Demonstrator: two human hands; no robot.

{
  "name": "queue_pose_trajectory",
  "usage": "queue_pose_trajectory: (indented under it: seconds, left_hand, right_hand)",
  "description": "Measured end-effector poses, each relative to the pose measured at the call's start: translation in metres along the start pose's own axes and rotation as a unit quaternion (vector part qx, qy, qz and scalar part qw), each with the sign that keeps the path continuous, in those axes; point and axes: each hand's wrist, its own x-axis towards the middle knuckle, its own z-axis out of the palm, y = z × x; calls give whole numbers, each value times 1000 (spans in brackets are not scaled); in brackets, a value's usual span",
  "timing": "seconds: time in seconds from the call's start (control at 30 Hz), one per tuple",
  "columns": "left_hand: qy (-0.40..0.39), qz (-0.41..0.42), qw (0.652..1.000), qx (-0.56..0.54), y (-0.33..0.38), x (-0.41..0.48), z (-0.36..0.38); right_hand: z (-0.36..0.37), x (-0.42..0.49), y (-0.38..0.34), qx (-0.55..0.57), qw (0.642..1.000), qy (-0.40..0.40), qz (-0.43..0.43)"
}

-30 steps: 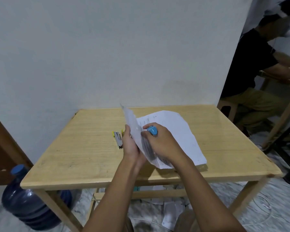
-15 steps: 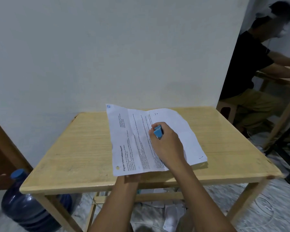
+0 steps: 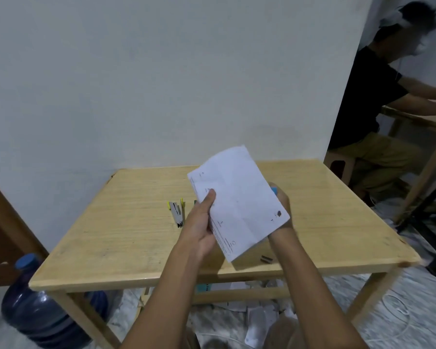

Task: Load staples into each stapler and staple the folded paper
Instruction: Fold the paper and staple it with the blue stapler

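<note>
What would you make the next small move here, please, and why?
Probably feed an edge of the folded paper into the blue stapler: the left hand holds the paper aloft, and the right hand, mostly hidden behind it, holds the stapler at that edge.

Two hands (image 3: 199, 227) (image 3: 284, 206), one folded paper (image 3: 239, 205), one blue stapler (image 3: 274, 191), one yellow stapler (image 3: 176, 214), one staple strip (image 3: 266, 259)

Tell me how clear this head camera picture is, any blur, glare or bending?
Head view: the folded paper in the left hand is fairly sharp, its print too small to read; the seated person and the near right corner of the table smear with motion; light is soft, with faint sheen on its far right; the wide lens slants the right edge of the wall.
</note>
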Motion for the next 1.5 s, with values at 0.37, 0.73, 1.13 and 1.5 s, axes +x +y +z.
queue_pose_trajectory:
  seconds: [0.37,0.73,1.13,1.5]
  left_hand:
    - [14,92,995,34,30,15,-8]
    - [8,87,972,218,32,-1,-7]
    - [-94,84,987,100,-12,-13,0]
    - [21,174,969,173,-5,-1,8]
  right_hand:
    - [-46,-3,-15,-202,976,-72,-18]
    - [-46,1,1,-161,985,-55,-32]
    - [-17,-4,19,-10,997,83,2]
    - [-20,-19,18,-28,988,-124,86]
